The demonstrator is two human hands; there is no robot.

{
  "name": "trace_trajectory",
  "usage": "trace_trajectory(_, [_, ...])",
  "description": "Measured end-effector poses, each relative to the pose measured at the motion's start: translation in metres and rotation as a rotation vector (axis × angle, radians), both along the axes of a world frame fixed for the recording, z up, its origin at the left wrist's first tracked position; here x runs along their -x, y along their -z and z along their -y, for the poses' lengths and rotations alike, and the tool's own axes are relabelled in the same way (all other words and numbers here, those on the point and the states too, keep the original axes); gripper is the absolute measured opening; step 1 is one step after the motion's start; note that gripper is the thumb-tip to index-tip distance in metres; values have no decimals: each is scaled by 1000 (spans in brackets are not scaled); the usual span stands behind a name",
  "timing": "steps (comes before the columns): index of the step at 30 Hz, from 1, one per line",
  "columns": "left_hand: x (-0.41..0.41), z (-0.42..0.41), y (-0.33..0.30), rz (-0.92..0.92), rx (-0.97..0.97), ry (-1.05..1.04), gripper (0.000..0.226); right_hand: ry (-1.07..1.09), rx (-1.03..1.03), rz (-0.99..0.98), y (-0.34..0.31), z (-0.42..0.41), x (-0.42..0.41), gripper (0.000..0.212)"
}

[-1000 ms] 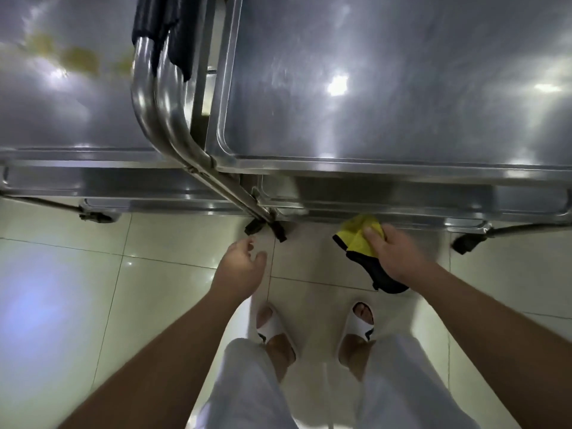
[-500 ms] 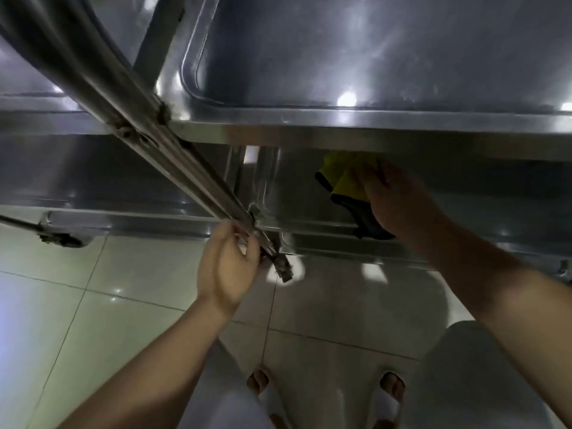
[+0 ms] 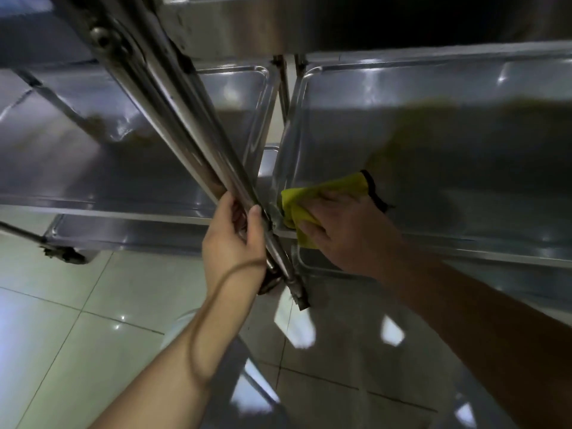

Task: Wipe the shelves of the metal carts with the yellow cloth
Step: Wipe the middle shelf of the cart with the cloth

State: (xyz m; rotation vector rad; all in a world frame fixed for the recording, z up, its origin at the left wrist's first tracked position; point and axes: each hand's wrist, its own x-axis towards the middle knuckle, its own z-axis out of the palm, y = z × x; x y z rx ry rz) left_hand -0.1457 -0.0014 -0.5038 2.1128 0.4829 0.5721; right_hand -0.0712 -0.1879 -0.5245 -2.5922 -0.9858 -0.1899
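Two metal carts stand side by side, seen from low down. The yellow cloth [image 3: 322, 193], edged in black, lies on the near left corner of the right cart's middle shelf [image 3: 448, 168]. My right hand [image 3: 349, 230] presses flat on the cloth with spread fingers. My left hand [image 3: 232, 236] grips the slanted steel handle tubes [image 3: 185, 128] that run down between the carts. Above the cloth, the underside of the top shelf [image 3: 340, 20] is dark.
The left cart's middle shelf [image 3: 102, 168] lies left of the tubes. Lower shelves [image 3: 130, 233] show beneath both carts. A black caster [image 3: 62, 253] sits at the left on the glossy tiled floor [image 3: 93, 320]. The tubes end near the floor by my left wrist.
The view has dropped lower, under the top shelf. My right hand slid the cloth onto the middle shelf's corner and flattened on it. My left hand closed round the handle tubes.
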Motion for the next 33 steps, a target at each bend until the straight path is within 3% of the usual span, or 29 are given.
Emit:
trace_trajectory(2, [-4, 3, 1, 41, 37, 0, 35, -66, 46, -31, 6, 0, 3, 45])
trace_trajectory(5, [-6, 3, 8, 62, 79, -14, 32, -229, 235, 169, 9, -5, 0, 48])
trace_trajectory(7, [-7, 1, 12, 79, 93, -12, 32, -258, 346, 55, -6, -22, -10, 57])
trace_trajectory(9, [-7, 1, 14, 91, 95, 7, 37, -155, 420, -114, -10, -42, -28, 60])
trace_trajectory(12, [-7, 1, 14, 101, 88, 19, 35, 35, 283, -166, -4, -63, -61, 61])
trace_trajectory(14, [-6, 0, 15, 94, 51, 16, 30, 160, 243, -351, -4, -58, -88, 64])
trace_trajectory(18, [-6, 0, 15, 108, 65, 26, 30, 373, 320, -384, -6, -8, -106, 67])
trace_trajectory(25, [-6, 2, 14, 104, 92, 7, 29, 788, 142, -510, -10, 112, -54, 57])
trace_trajectory(27, [-7, 2, 15, 100, 80, -11, 27, 776, 215, -463, -8, 106, -42, 54])
trace_trajectory(30, [-6, 1, 15, 97, 88, -11, 29, 593, 375, -253, -8, 56, -24, 38])
trace_trajectory(33, [-7, -2, 16, 89, 97, 3, 31, 299, 325, -199, -4, -18, -21, 56])
